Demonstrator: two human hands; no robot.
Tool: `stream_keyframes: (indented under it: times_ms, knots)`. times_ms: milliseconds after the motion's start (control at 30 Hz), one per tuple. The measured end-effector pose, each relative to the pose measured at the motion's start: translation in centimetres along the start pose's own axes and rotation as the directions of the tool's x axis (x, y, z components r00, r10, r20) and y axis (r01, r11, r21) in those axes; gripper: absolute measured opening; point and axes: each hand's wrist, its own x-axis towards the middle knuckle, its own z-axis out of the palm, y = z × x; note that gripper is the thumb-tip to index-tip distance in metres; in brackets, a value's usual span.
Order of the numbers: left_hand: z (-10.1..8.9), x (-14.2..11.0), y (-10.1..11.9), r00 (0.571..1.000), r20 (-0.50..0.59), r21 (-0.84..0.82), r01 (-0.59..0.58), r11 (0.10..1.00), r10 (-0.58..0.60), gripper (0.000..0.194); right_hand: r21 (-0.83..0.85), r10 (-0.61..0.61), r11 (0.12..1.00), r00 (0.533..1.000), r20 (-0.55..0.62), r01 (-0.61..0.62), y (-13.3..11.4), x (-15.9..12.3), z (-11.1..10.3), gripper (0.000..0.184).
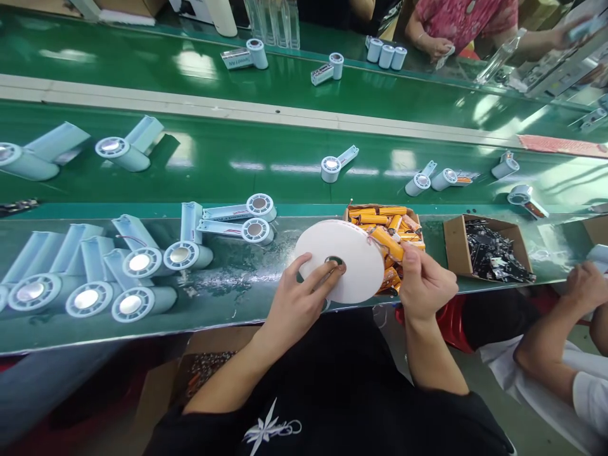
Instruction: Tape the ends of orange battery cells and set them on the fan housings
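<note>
My left hand (pixel 304 297) holds a flat white roll (pixel 346 253), which looks like tape, with its fingertips at the roll's centre hole. At the roll's right edge my right hand (pixel 425 282) is closed in a pinch on the end of an orange cylindrical battery (pixel 387 242); thin reddish wires show at its other end. Whether a strip of tape is also between the fingers I cannot tell. Just behind both hands stands a cardboard box (pixel 349 209) full of orange batteries, partly hidden by the roll.
Several light-blue fan bodies (pixel 142 263) lie on the bench to the left. More fan bodies (pixel 331 168) lie on the green conveyor belt (pixel 266 139). A cardboard box of black parts (pixel 458 253) stands right. A co-worker's hand (pixel 586 285) is at the far right.
</note>
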Motion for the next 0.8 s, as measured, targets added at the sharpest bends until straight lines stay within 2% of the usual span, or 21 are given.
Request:
stream_keyframes:
  times_ms: [100, 200, 233, 300, 367, 533, 567, 600, 633, 667, 733, 767, 800]
  knots:
    - [-0.4, -0.2, -0.5, 1.0, 0.011, 0.028, 0.006, 1.0, -0.006, 0.059, 0.035, -0.057, 0.998, 0.99, 0.13, 0.053, 0.2, 0.0, -0.4, 0.031]
    - [-1.2, -0.3, -1.4, 0.999, 0.028, 0.076, -0.029, 0.997, 0.027, 0.058, 0.174, -0.049, 0.985, 0.947, 0.317, -0.007, 0.7, 1.0, -1.3, 0.023]
    - [-1.6, -0.2, -1.8, 0.999, 0.033, 0.097, -0.045, 0.994, 0.042, 0.058, 0.235, -0.044, 0.97, 0.914, 0.403, -0.057, 0.9, 1.6, -1.7, 0.023]
    - [-2.4, 0.0, -2.3, 0.996, 0.034, 0.139, -0.083, 0.987, 0.079, 0.057, 0.323, -0.043, 0.929, 0.817, 0.575, -0.178, 0.9, 3.0, -2.5, 0.037]
    - [-3.2, 0.4, -2.6, 0.991, 0.041, 0.18, -0.129, 0.975, 0.124, 0.054, 0.32, -0.03, 0.907, 0.718, 0.696, -0.273, 0.7, 4.6, -3.1, 0.049]
    - [-4.6, 1.8, -2.8, 0.978, 0.075, 0.268, -0.21, 0.94, 0.197, 0.053, 0.16, 0.062, 0.92, 0.535, 0.842, -0.358, 0.3, 7.9, -3.9, 0.052]
    - [-4.7, 2.0, -2.7, 0.975, 0.076, 0.275, -0.221, 0.936, 0.208, 0.053, 0.145, 0.071, 0.919, 0.514, 0.855, -0.368, 0.3, 8.1, -3.8, 0.052]
    - [-4.7, 2.2, -2.6, 0.973, 0.075, 0.277, -0.229, 0.933, 0.216, 0.055, 0.148, 0.078, 0.913, 0.519, 0.851, -0.38, 0.4, 8.1, -3.7, 0.052]
    - [-4.6, 2.4, -2.4, 0.974, 0.067, 0.276, -0.225, 0.935, 0.215, 0.057, 0.175, 0.086, 0.901, 0.559, 0.825, -0.397, 0.6, 7.8, -3.4, 0.052]
    - [-4.4, 2.5, -2.1, 0.979, 0.048, 0.271, -0.203, 0.941, 0.198, 0.061, 0.229, 0.101, 0.88, 0.635, 0.766, -0.416, 0.7, 7.3, -3.0, 0.052]
    - [-3.7, 2.4, -1.1, 0.992, -0.018, 0.243, -0.119, 0.963, 0.127, 0.07, 0.386, 0.171, 0.815, 0.816, 0.552, -0.431, 0.7, 5.2, -1.8, 0.057]
    - [-3.2, 2.2, -0.4, 0.995, -0.055, 0.217, -0.07, 0.974, 0.084, 0.074, 0.458, 0.224, 0.784, 0.879, 0.42, -0.419, 0.7, 3.8, -1.0, 0.059]
    - [-2.7, 2.0, 0.4, 0.995, -0.087, 0.189, -0.025, 0.982, 0.042, 0.078, 0.514, 0.281, 0.758, 0.913, 0.297, -0.401, 0.6, 2.3, -0.2, 0.058]
